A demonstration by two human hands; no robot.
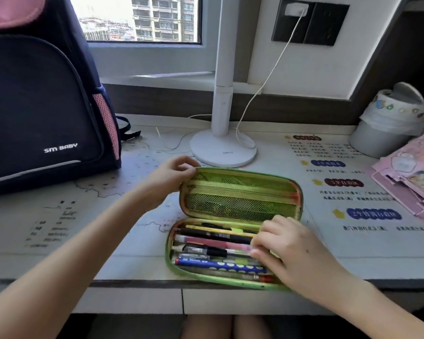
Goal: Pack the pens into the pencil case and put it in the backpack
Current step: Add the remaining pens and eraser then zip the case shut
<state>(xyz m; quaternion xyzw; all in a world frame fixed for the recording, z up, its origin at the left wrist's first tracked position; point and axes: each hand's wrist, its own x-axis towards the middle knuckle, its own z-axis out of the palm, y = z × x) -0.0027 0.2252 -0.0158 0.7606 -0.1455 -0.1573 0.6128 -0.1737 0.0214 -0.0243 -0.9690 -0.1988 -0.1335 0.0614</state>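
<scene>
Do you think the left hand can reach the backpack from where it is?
Probably yes. The left hand pinches the lid edge of the pencil case, so it must let go first, but the backpack stands close on its left with nothing standing between them.

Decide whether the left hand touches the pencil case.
Touching: the head view shows the left hand pinching the pencil case lid's upper left edge.

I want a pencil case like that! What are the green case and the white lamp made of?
The pencil case looks like green fabric over a stiff shell. It keeps its rounded shape, and the inside of the lid shows woven mesh and a zipper strip. The lamp is smooth, matte white, likely plastic or painted metal. The picture cannot settle which.
</scene>
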